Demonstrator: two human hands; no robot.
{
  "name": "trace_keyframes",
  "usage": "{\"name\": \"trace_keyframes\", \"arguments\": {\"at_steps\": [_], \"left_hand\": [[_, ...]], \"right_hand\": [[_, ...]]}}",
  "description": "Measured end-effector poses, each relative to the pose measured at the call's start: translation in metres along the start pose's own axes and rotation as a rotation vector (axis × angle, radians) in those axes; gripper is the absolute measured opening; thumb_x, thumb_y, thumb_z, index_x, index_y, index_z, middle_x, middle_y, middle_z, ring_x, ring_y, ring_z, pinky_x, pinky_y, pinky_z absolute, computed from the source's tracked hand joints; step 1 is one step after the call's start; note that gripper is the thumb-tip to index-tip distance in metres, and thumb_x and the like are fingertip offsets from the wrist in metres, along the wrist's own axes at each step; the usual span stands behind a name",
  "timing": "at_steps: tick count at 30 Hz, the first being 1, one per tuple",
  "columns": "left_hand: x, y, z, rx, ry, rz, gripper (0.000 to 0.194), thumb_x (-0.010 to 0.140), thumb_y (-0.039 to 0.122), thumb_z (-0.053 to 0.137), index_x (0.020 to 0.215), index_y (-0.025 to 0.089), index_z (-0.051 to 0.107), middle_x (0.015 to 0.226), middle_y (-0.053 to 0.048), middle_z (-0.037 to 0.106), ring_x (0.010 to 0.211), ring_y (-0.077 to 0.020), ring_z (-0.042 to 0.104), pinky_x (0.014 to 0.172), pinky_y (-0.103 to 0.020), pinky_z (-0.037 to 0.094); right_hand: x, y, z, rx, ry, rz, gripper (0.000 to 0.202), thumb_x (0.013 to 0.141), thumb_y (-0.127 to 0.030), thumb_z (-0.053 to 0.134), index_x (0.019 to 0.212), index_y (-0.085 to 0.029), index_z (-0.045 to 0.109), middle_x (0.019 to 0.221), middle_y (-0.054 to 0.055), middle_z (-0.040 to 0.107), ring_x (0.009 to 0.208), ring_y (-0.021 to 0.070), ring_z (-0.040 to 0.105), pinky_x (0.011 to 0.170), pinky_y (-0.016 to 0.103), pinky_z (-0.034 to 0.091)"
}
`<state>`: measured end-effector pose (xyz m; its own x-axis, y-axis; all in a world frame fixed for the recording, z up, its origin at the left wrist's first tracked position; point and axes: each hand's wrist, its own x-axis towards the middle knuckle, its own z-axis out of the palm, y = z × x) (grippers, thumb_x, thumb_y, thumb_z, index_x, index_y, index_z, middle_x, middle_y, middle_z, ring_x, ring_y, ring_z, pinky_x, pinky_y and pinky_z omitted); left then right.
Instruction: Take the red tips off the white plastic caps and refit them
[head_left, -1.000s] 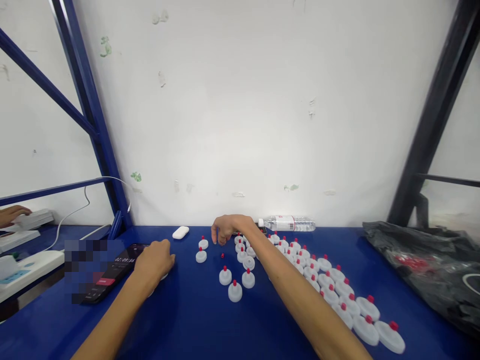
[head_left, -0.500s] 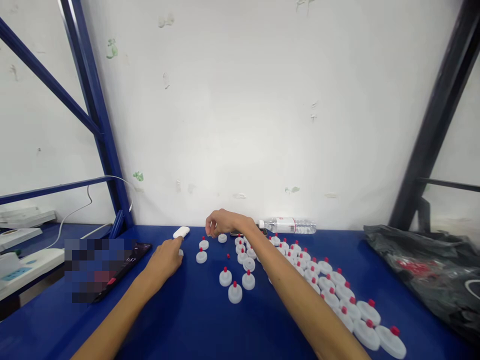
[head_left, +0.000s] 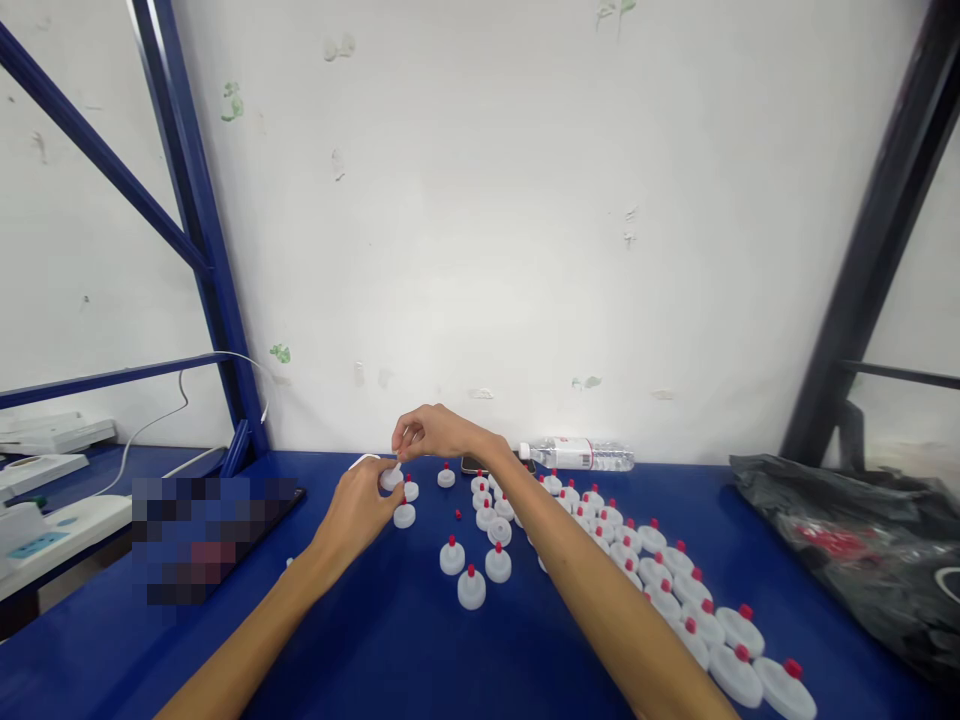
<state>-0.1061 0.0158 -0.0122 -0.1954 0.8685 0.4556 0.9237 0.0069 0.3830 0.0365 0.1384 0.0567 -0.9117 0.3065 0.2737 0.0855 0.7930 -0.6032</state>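
Observation:
My left hand (head_left: 364, 505) pinches a white round bottle cap (head_left: 391, 479) with a pointed spout at its edge, fingers closed around the rim. Above it, my right hand (head_left: 431, 432) has thumb and fingers closed at the tip of that spout. Just below the held cap stand two white caps with red tips, a nearer one (head_left: 404, 516) and a farther one (head_left: 410, 490). Another red-tipped cap (head_left: 446, 478) stands below my right wrist. A small loose red tip (head_left: 458, 515) lies on the blue table (head_left: 360, 640).
Several red-tipped caps (head_left: 735, 673) stand in rows at right, partly behind my right forearm. One cap (head_left: 499, 531) shows no red tip. A clear bottle (head_left: 577, 453) lies by the wall. Left is a phone (head_left: 247, 545); far right, a dark plastic bag (head_left: 840, 540).
My left hand has moved right and up from beside the white object, with a cap now visible in its fingers. My right hand has shifted left to meet it, uncovering the red-tipped cap beneath.

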Motion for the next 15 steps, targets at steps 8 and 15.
{"name": "trace_keyframes", "arguments": {"at_steps": [8,15], "left_hand": [[-0.0006,0.0024,-0.0007,-0.051,0.025,-0.022,0.038,0.087,0.038,0.054,0.112,0.017,0.072,0.099,-0.008,0.072,0.086,-0.0237,0.064,0.081,-0.032,0.046],[0.0012,-0.0042,0.0019,-0.075,0.025,-0.023,0.041,0.087,0.040,0.055,0.116,0.015,0.070,0.100,-0.008,0.072,0.087,-0.0235,0.064,0.082,-0.033,0.046]], "right_hand": [[0.0004,0.0008,0.0001,0.008,-0.017,-0.005,0.013,0.078,-0.013,0.073,0.091,-0.018,0.071,0.085,0.001,0.077,0.082,0.0149,0.071,0.073,0.023,0.050],[-0.0017,-0.0023,-0.0036,-0.021,0.012,0.005,0.014,0.078,-0.010,0.071,0.091,-0.017,0.071,0.084,0.001,0.077,0.084,0.0157,0.071,0.071,0.023,0.049]]}}
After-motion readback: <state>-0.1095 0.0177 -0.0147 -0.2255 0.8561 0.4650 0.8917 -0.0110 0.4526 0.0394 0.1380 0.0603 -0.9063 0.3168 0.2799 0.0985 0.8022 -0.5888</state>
